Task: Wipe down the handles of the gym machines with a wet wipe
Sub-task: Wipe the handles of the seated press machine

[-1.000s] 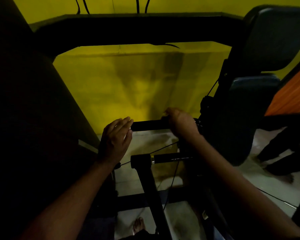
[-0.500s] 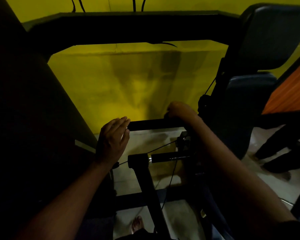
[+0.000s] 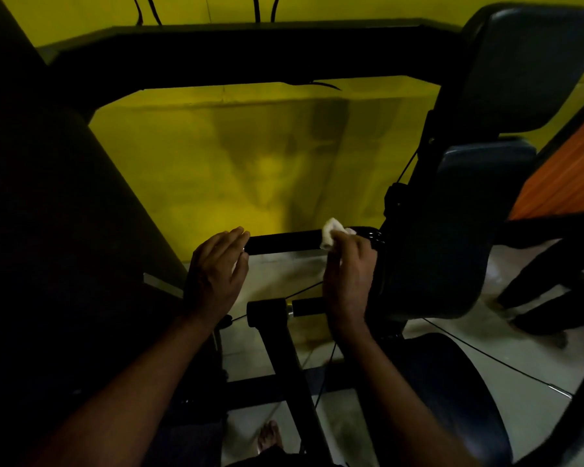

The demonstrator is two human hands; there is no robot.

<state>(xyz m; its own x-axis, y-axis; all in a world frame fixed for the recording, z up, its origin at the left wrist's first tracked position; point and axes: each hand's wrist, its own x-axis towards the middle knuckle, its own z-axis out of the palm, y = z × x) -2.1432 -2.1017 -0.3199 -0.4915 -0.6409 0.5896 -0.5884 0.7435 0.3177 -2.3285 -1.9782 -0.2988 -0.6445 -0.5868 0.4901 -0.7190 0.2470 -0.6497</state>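
A black horizontal handle juts left from the dark gym machine at mid-frame. My right hand holds a crumpled white wet wipe against the handle's right part, near where it joins the machine. My left hand hovers flat with fingers together and slightly curled, its fingertips at the handle's free left end, holding nothing. A second, shorter black handle sits lower, partly hidden behind my right wrist.
A black machine frame arches overhead before a yellow wall. Dark pads stand at right, an orange panel beyond. A black post rises below the handles. Thin cables cross the pale floor.
My right hand has rolled from gripping over the handle to beside it, so the white wipe now shows. My left hand stays near the handle's left end.
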